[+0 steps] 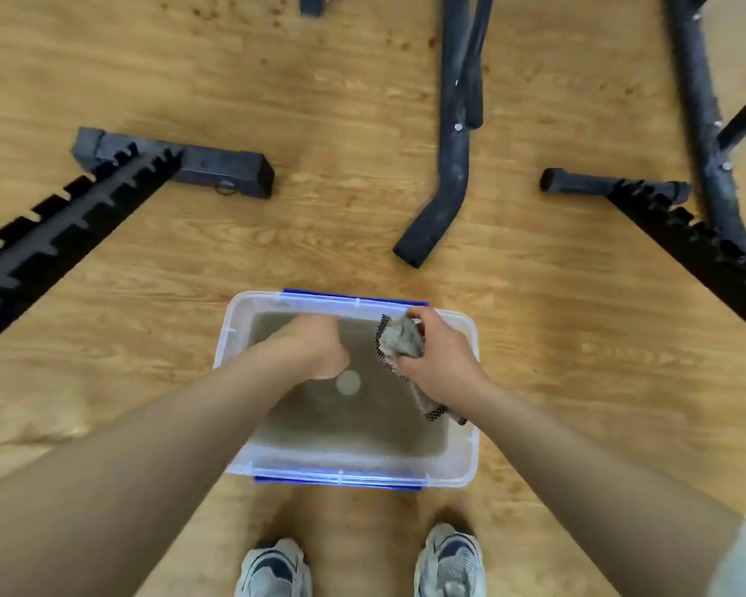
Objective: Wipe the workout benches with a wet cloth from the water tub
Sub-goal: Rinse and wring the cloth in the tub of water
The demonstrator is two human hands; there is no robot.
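A clear plastic water tub [466, 463] with blue clips sits on the wooden floor in front of my feet, holding murky water. My right hand [442, 359] is over the tub's right side, shut on a bunched grey checked cloth [401, 340] whose wet tail hangs below my wrist. My left hand [315, 346] hovers over the tub's middle, fingers curled into a loose fist with nothing visible in it. Black workout bench frames lie beyond: one bench foot [177, 161] at the left, another [612, 185] at the right.
A bent black tube leg [444, 196] reaches down toward the tub from the top middle. Toothed adjuster rails run off to the left [52, 243] and right [690, 239]. My two sneakers [362, 566] stand just behind the tub on the wood floor.
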